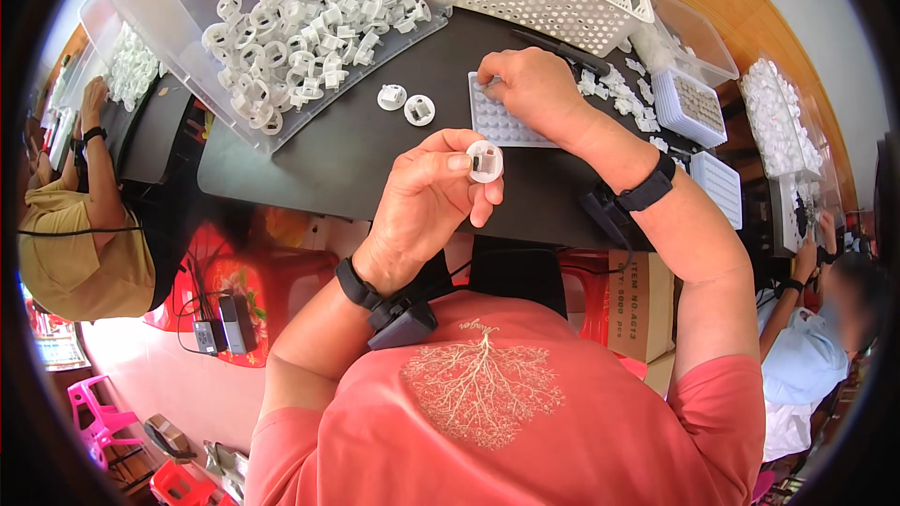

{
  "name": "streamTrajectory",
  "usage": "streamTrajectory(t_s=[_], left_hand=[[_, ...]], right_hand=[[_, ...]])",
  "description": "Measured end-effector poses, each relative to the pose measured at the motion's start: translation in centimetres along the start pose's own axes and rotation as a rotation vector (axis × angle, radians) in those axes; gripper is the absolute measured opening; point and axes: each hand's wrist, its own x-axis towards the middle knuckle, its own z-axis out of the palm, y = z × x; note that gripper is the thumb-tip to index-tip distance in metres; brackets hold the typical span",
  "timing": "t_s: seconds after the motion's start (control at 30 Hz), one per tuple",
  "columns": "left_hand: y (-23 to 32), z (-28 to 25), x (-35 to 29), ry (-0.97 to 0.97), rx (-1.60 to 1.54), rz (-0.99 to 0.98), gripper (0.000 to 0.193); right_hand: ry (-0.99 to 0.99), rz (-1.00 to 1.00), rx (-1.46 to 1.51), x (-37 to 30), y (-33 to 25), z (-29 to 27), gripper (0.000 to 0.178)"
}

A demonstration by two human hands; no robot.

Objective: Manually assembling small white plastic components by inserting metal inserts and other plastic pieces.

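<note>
My left hand [424,189] is raised over the near edge of the dark table. Between its thumb and fingers it pinches a round white plastic part [486,161], which has a raised middle with a dark spot. My right hand [542,92] bends over a pale tray with round pockets [506,129]. Its fingertips are drawn together at the tray's far left corner, and whatever they hold is hidden. To the left of the tray, two similar round white parts [420,111] lie on the table.
A clear bin [150,0] heaped with white plastic parts [319,28] stands at the far left. Behind the tray is a white perforated basket [553,9]. Loose white pieces [623,98] and stacked trays [689,108] lie to the right. Co-workers sit on both sides.
</note>
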Motion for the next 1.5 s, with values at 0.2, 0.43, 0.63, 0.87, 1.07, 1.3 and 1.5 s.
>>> streamTrajectory(t_s=[0.2, 0.43, 0.63, 0.87, 1.07, 1.3, 1.5], left_hand=[[-0.1, 0.0, 0.0, -0.011, 0.051, 0.02, 0.032], [-0.1, -0.3, 0.1, -0.028, -0.058, 0.036, 0.025], [-0.3, 1.3, 0.5, 0.063, -0.065, 0.033, 0.023], [0.1, 2.1, 0.6, 0.139, -0.115, 0.005, 0.021], [-0.1, 3.3, 0.2, 0.096, -0.04, -0.028, 0.023], [-0.9, 2.9, 0.3, 0.1, -0.041, -0.05, 0.023], [-1.7, 1.5, 0.0, -0.026, -0.035, 0.051, 0.022]], right_hand=[[0.022, -0.022, -0.01, -0.3, 0.0, -0.4, 0.009], [0.234, -0.042, 0.305, -5.4, -5.3, -5.8, 0.005], [0.572, -0.296, 0.173, -10.2, -10.4, -3.2, 0.013], [0.388, -0.03, 0.775, -11.0, -11.8, -0.5, 0.011], [0.168, 0.229, 1.125, -11.5, -11.2, -1.5, 0.005], [0.322, 0.074, 0.892, -12.4, -11.1, -0.9, 0.01], [0.532, 0.015, 0.658, -11.6, -8.5, -3.0, 0.011]])
